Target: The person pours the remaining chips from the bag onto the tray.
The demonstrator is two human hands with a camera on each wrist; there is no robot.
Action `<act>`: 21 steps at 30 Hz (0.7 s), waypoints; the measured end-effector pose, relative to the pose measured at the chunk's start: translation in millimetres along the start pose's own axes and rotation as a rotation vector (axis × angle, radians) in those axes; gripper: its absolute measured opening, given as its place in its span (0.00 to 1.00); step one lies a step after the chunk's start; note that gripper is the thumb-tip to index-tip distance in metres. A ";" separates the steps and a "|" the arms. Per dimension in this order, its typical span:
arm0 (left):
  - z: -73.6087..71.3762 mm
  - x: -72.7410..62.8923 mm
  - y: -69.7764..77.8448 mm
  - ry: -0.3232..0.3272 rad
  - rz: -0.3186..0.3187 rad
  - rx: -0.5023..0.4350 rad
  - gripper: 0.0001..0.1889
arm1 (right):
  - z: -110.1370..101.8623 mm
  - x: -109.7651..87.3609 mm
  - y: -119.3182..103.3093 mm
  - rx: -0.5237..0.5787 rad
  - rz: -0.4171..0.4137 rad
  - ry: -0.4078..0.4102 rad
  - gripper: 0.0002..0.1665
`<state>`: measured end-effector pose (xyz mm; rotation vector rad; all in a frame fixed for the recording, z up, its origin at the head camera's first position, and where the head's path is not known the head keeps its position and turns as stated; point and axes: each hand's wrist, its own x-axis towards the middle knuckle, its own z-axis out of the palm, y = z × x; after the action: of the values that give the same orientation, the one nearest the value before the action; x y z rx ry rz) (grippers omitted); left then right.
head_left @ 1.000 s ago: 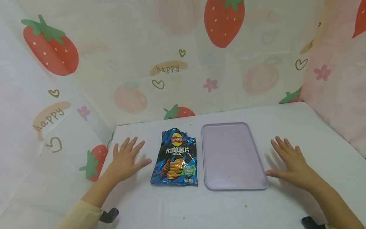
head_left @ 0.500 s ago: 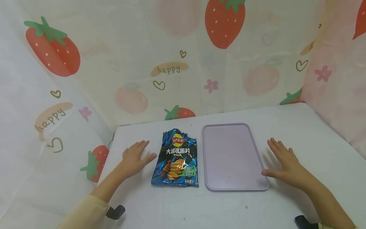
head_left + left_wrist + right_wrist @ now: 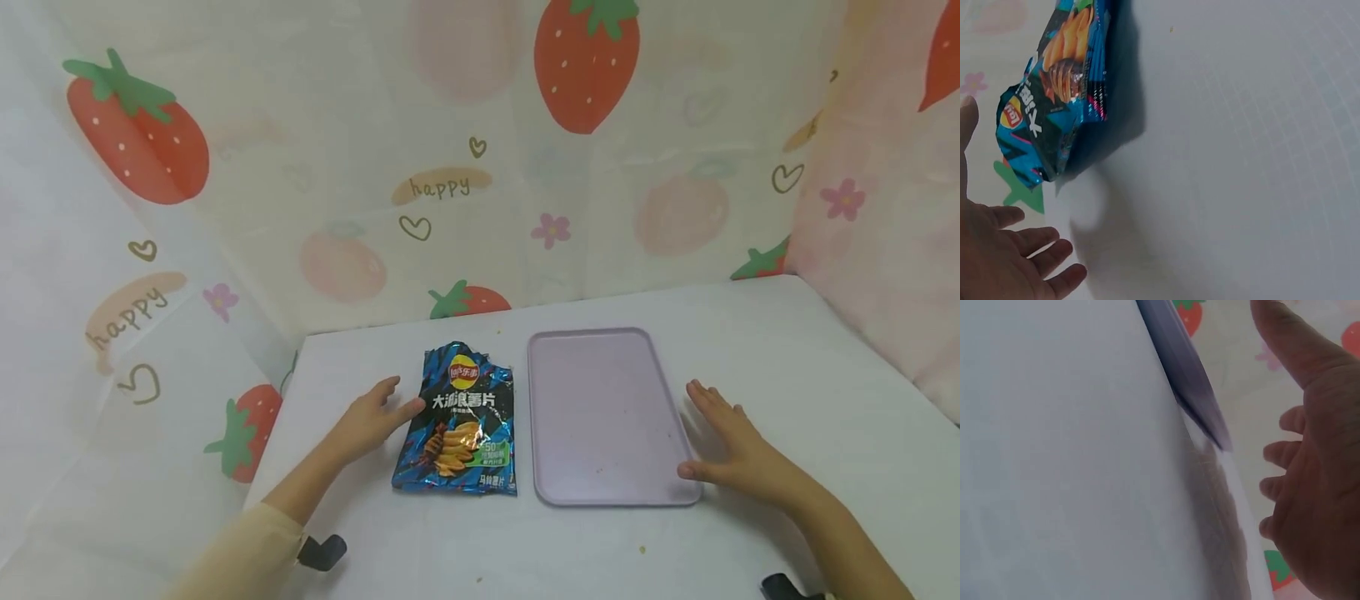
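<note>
A blue and black potato chip bag [image 3: 459, 425], its top edge torn, lies on the white table. At its left side is my left hand [image 3: 369, 423], fingers loosely extended and thumb towards the bag; in the left wrist view the hand [image 3: 1010, 259] holds nothing and a gap parts it from the bag [image 3: 1054, 94]. A shallow lilac tray [image 3: 607, 417] lies right of the bag. My right hand [image 3: 738, 454] hovers by the tray's right edge with the thumb over the rim. The right wrist view shows that hand [image 3: 1329, 469] holding nothing, apart from the tray [image 3: 1188, 369].
Small crumbs [image 3: 642, 549] dot the white tablecloth [image 3: 570, 554] near the front. Behind and beside the table hang strawberry-patterned cloths [image 3: 600, 250]. A dark wrist mount [image 3: 322, 552] shows under the left sleeve [image 3: 251, 542].
My left hand has moved right, up to the bag's left edge, its fingers less spread. My right hand has shifted a little left towards the tray. Bag and tray stay in place.
</note>
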<state>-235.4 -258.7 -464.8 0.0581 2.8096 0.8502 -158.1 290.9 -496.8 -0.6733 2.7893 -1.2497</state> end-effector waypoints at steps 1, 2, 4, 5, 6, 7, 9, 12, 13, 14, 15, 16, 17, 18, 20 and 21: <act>1.9 1.0 0.3 0.002 -0.002 -0.004 0.51 | 0.3 -0.5 1.4 -0.002 -0.004 0.001 0.66; 3.7 1.8 1.1 0.002 -0.002 -0.009 0.51 | 0.5 -1.0 2.8 -0.008 -0.010 0.002 0.66; 7.2 4.1 2.1 0.007 -0.001 -0.015 0.53 | 0.8 -1.1 5.8 -0.020 -0.039 0.006 0.67; 8.6 5.3 2.7 0.010 0.000 -0.019 0.53 | 1.0 -1.3 7.2 -0.025 -0.050 0.006 0.67; 9.8 6.9 3.5 0.014 0.000 -0.026 0.54 | 1.1 -1.4 8.5 -0.032 -0.063 0.007 0.67; 11.1 8.5 4.4 0.017 -0.001 -0.031 0.55 | 1.5 -1.6 9.8 -0.036 -0.076 0.005 0.68; 13.1 11.6 6.5 0.017 -0.006 -0.050 0.55 | 2.8 -2.8 11.6 -0.035 -0.086 -0.004 0.69; 16.2 15.8 8.5 0.012 -0.019 -0.066 0.55 | 5.1 -6.4 12.5 -0.003 -0.039 -0.042 0.71; 17.4 17.1 8.5 0.009 -0.021 -0.070 0.55 | 6.0 -7.6 12.3 0.009 -0.017 -0.056 0.71; 18.4 18.2 8.7 0.007 -0.025 -0.078 0.55 | 6.5 -9.0 11.9 0.025 0.011 -0.070 0.71; 19.3 19.5 8.3 0.005 -0.029 -0.083 0.55 | 7.1 -10.1 11.5 0.041 0.036 -0.083 0.71; 20.0 20.3 8.6 0.004 -0.034 -0.087 0.55 | 7.5 -10.8 10.9 0.054 0.049 -0.093 0.71; 20.6 21.0 9.1 0.004 -0.038 -0.092 0.55 | 7.9 -11.4 10.3 0.062 0.056 -0.102 0.72; 20.9 21.8 9.7 0.007 -0.048 -0.094 0.55 | 8.3 -11.8 10.0 0.057 0.057 -0.108 0.72; 20.8 22.1 12.7 0.015 -0.071 -0.099 0.54 | 8.7 -12.4 9.2 0.045 0.048 -0.117 0.74; 20.7 22.3 14.5 0.018 -0.080 -0.094 0.54 | 9.0 -12.4 9.0 0.028 0.036 -0.118 0.75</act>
<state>-253.3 -233.2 -477.8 -0.0761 2.7636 0.9675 -148.6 294.7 -511.4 -0.6695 2.6718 -1.1994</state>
